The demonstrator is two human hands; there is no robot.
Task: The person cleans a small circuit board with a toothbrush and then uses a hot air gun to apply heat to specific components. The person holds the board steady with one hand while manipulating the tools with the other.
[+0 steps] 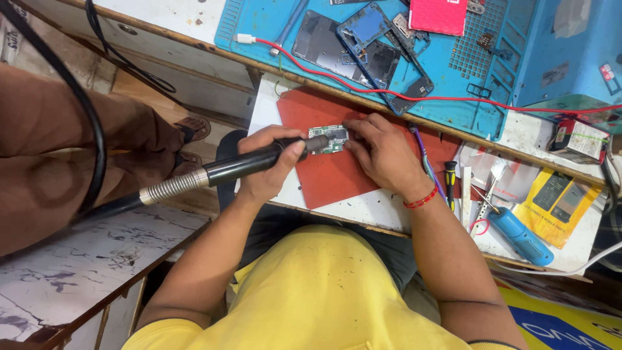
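Red mat bears circuit board between both hands.

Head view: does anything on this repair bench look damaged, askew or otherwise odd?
Yes: on the blue mat, a stripped phone frame lies skewed over a dark back panel. The small circuit board under both hands sits bare on the red pad.

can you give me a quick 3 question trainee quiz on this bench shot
1. True or false: the left hand holds a black hot-air wand.
2. What does the right hand press on? A) blue mat B) green board C) yellow pack
3. What colour is the pad under the board?

Key: 1 true. 2 B. 3 red.
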